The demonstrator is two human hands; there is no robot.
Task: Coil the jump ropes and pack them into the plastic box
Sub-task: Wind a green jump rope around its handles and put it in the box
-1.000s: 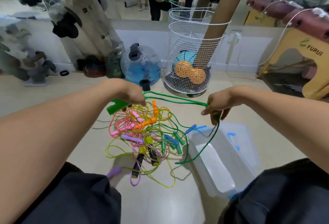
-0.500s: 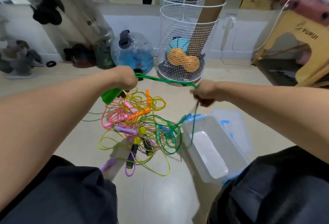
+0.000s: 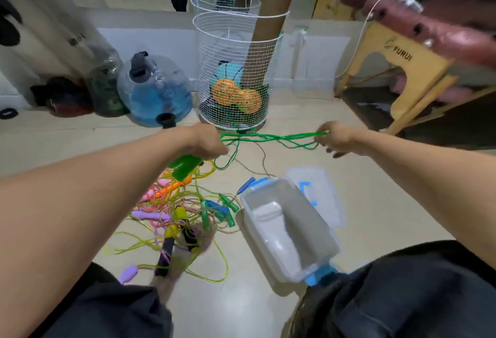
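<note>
A plastic box (image 3: 290, 233) is seen standing open on the floor between the knees, its lid (image 3: 324, 192) lying just behind it and a tangled pile of jump ropes (image 3: 177, 219) spread beside it. Above the pile, a green jump rope (image 3: 271, 139) is stretched in several strands between the two hands: its handles (image 3: 185, 167) are gripped in the curled left hand (image 3: 206, 144), while the far bend of the loops is pinched in the fingers of the right hand (image 3: 335, 139), the other fingers hanging loose. One slack loop is seen drooping toward the pile. It is judged that this loop could be snagged on the other ropes, or the strands let slip from the light pinch, so that the coil would be undone. A wire basket (image 3: 236, 69) is seen beyond.
</note>
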